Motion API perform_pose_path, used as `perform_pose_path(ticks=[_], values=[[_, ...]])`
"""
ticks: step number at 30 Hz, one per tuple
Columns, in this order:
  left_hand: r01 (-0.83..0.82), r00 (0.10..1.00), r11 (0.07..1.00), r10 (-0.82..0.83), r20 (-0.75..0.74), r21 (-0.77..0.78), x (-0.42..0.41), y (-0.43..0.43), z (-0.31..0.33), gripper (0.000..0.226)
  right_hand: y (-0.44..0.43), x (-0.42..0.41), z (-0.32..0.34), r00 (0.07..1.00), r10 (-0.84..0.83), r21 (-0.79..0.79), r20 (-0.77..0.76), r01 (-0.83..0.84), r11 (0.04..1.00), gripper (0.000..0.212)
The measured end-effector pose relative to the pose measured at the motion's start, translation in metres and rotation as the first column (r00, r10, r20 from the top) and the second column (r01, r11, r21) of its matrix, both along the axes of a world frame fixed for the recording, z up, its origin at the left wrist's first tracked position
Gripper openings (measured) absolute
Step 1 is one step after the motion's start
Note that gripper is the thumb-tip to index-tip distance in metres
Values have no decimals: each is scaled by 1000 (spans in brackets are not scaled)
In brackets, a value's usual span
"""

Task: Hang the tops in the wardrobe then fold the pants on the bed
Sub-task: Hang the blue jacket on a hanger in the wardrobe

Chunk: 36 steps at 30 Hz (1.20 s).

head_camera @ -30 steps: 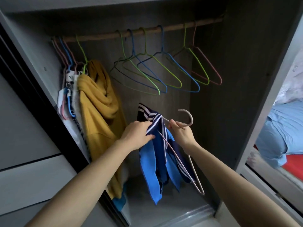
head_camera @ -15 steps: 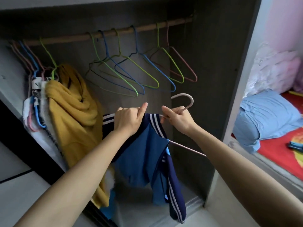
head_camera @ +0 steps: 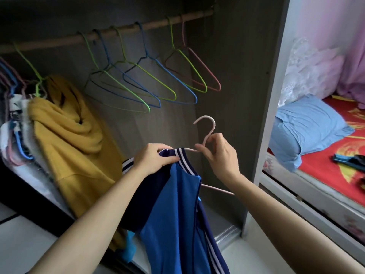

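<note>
Bed point(head_camera: 316, 204) at right — red sheet point(head_camera: 320, 167), blue pillow point(head_camera: 308, 125), pink curtain point(head_camera: 351, 76) behind.

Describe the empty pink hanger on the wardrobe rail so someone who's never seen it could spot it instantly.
Find the wooden rail across the wardrobe's top and follow it right, past the yellow hoodie, to the empty wire hangers. The pink hanger is the last one, nearest the right wall; its neighbours are green or blue.
</note>
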<state>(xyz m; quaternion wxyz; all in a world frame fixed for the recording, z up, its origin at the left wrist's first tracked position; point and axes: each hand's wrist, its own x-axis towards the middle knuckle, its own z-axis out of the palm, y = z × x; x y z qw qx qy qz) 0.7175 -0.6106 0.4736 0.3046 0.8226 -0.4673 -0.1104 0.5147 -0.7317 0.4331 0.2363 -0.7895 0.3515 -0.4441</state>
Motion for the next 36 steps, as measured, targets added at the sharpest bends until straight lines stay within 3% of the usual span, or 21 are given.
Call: perform_pose_path(ticks=[4,8,11,14,16,20,23,30,36], values=[[-86,996,995,86,-14,-50,-8,0,-8,21,10,-8,-19,999,40,-38,4,-40,998,25],[-135,987,977,117,-111,-164,-3,5,-6,20,6,-13,-62,973,102,47,-207,-94,994,20],[-97,989,981,113,94,-167,-10,8,4,12,9,-3,-75,958,157,58,-240,-147,987,16],[-122,967,971,164,197,-206,-14,10,17,12,20,12,-71,976,175,74,-133,-166,983,11],[-150,970,959,189,153,-239,-11,12,25,12,26,20,-75,966,201,93,-163,-188,978,16],[-153,987,927,159,-12,-342,-8,15,39,12,33,35,-93,857,226,234,-462,-128,964,48],[-123,992,914,129,-11,-386,-8,16,48,9,37,48,-99,832,212,295,-512,-61,954,60],[-167,985,877,168,-38,-451,-7,18,57,8,48,67,-108,818,234,368,-525,-29,929,61],[-213,977,868,190,-97,-448,-2,21,49,10,46,64,-121,788,303,399,-536,-80,914,34]])
